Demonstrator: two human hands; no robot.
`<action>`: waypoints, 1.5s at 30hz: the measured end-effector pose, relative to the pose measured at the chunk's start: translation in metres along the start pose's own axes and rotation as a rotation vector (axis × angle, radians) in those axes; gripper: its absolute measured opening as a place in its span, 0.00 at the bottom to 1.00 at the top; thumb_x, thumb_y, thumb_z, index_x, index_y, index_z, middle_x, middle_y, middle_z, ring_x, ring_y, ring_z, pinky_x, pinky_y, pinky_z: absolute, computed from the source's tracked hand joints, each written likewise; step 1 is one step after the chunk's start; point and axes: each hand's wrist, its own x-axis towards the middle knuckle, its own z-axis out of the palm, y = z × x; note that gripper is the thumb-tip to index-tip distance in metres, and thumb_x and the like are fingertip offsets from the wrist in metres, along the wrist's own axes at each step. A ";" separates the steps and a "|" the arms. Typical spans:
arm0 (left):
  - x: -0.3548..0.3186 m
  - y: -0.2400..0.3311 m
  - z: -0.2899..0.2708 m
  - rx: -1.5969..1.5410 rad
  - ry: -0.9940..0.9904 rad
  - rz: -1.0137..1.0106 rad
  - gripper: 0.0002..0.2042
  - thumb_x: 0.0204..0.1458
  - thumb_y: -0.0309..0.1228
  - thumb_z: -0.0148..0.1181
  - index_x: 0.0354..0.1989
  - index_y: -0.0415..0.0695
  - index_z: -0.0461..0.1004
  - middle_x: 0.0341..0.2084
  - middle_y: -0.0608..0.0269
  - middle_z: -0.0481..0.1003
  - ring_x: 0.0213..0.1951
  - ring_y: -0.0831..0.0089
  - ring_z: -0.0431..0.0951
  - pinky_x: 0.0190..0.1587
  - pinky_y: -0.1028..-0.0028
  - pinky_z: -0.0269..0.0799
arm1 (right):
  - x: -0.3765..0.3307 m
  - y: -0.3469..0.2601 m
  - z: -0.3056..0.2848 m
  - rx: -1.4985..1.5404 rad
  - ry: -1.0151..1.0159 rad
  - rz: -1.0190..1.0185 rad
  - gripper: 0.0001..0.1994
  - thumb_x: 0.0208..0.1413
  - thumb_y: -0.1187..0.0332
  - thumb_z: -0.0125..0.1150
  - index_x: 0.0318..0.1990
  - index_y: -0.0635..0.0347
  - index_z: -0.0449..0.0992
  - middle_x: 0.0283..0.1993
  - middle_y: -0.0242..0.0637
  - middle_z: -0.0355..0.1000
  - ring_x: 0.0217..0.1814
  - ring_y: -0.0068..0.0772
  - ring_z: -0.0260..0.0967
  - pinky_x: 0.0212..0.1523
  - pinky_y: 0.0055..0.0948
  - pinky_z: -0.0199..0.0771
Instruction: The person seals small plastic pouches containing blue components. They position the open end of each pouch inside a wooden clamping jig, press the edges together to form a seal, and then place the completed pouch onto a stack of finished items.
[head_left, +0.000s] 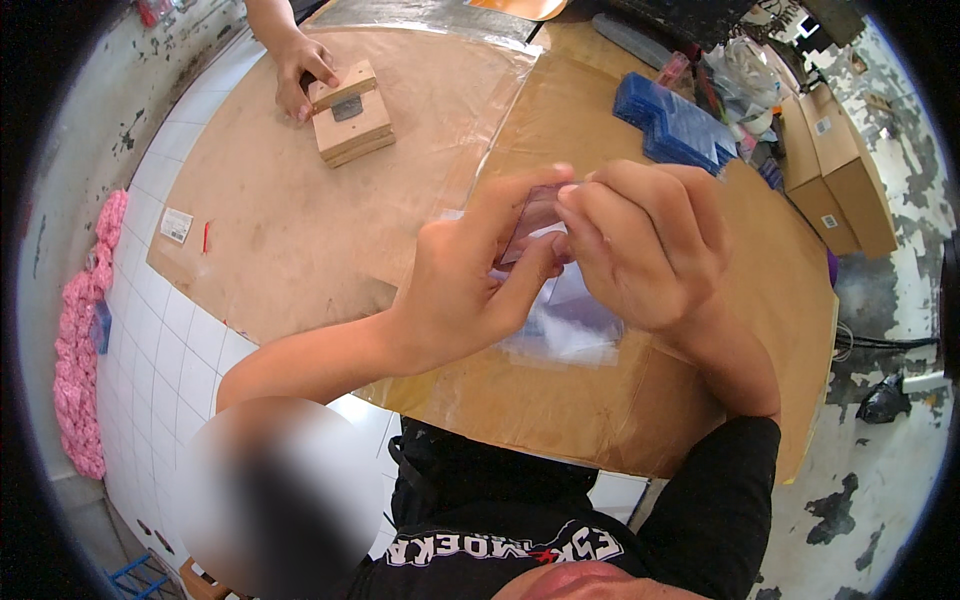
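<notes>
A small clear plastic piece with dark edges is raised above the table between my hands. My left hand has its thumb and fingers closed round it. Against its upper right edge, the fingertips of my right hand are pinched. The piece's exact kind is hard to make out, since fingers cover part of it. Below my hands, several clear plastic sheets lie loosely overlapped on the brown-covered table.
At the far left, another person's hand touches a wooden block jig with a grey insert. A stack of blue plastic pieces, a cardboard box and a clear bag stand far right. A white label lies near the left edge.
</notes>
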 end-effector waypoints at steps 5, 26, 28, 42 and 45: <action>0.005 0.004 -0.001 -0.278 0.045 -0.172 0.19 0.60 0.17 0.54 0.60 0.38 0.64 0.46 0.53 0.78 0.39 0.68 0.84 0.37 0.75 0.83 | 0.000 0.002 0.007 0.061 -0.068 0.067 0.12 0.39 0.69 0.66 0.34 0.56 0.72 0.37 0.33 0.73 0.37 0.36 0.71 0.38 0.33 0.68; 0.029 -0.041 -0.020 -0.025 -0.039 -0.444 0.16 0.62 0.33 0.59 0.53 0.36 0.71 0.35 0.60 0.77 0.33 0.71 0.80 0.36 0.73 0.76 | -0.013 0.093 -0.022 0.721 0.134 0.904 0.07 0.69 0.64 0.54 0.42 0.57 0.73 0.26 0.28 0.68 0.23 0.18 0.61 0.26 0.18 0.64; 0.032 -0.041 -0.019 0.204 -0.110 -0.394 0.19 0.61 0.38 0.59 0.54 0.37 0.72 0.33 0.59 0.77 0.30 0.69 0.78 0.34 0.71 0.74 | -0.021 0.091 -0.009 0.684 -0.108 0.775 0.06 0.67 0.65 0.58 0.42 0.58 0.73 0.26 0.30 0.68 0.23 0.20 0.63 0.26 0.20 0.64; 0.060 -0.014 -0.075 0.005 -0.074 -0.251 0.07 0.60 0.28 0.61 0.36 0.36 0.79 0.24 0.63 0.79 0.23 0.81 0.76 0.27 0.80 0.72 | 0.015 0.050 0.046 0.974 -0.498 0.781 0.12 0.59 0.64 0.67 0.43 0.62 0.77 0.25 0.34 0.75 0.27 0.18 0.70 0.27 0.22 0.67; 0.072 -0.002 -0.113 0.029 0.066 -0.303 0.10 0.59 0.32 0.63 0.32 0.37 0.78 0.23 0.61 0.79 0.22 0.79 0.77 0.27 0.78 0.74 | 0.034 0.078 0.064 1.025 -0.628 0.895 0.13 0.57 0.61 0.68 0.42 0.62 0.80 0.27 0.29 0.76 0.25 0.14 0.67 0.25 0.18 0.63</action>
